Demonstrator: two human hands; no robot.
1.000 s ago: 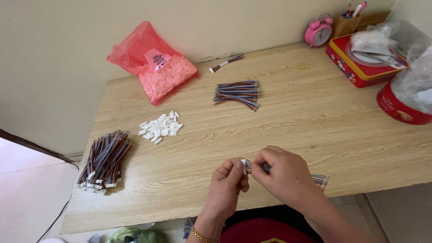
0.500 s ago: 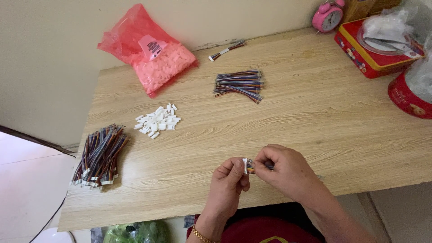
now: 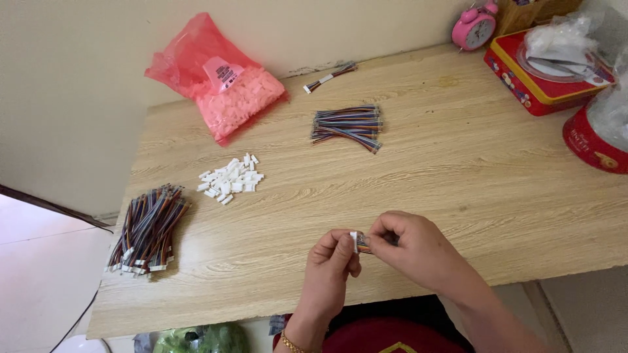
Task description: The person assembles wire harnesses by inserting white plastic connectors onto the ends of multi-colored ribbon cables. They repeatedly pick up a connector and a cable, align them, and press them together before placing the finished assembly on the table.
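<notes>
Left hand: your left hand (image 3: 333,255) is closed in a pinch on a small white connector housing (image 3: 354,241), thumb and fingertips doing the holding, the rest of the hand curled under.
Right hand: your right hand (image 3: 415,245) is closed on a short multicoloured ribbon cable (image 3: 364,246), gripped just behind its end; that end meets the housing between the two hands.
Where the work sits: held in the air over the near edge of the wooden table (image 3: 458,170), not resting on it.
Doing the step well: keep the housing square to the cable end, judging by how little of either shows. Grip the cable close to the tip so the wires don't buckle. Push straight in, no twisting. Whether it is fully seated I cannot tell; your fingers cover the joint.
Nearest stock: a loose heap of white housings (image 3: 230,178) lies ahead and to your left, well apart from the hands.
Cable supply: a bundle of bare cables (image 3: 348,124) lies further back, centre.
Other bundle: at the far left edge, a stack of cables with white ends (image 3: 147,229).
Background: pink bag of white parts (image 3: 222,91), a single cable (image 3: 330,77) by the wall, pink alarm clock (image 3: 473,27), red tins (image 3: 546,72) at right.
</notes>
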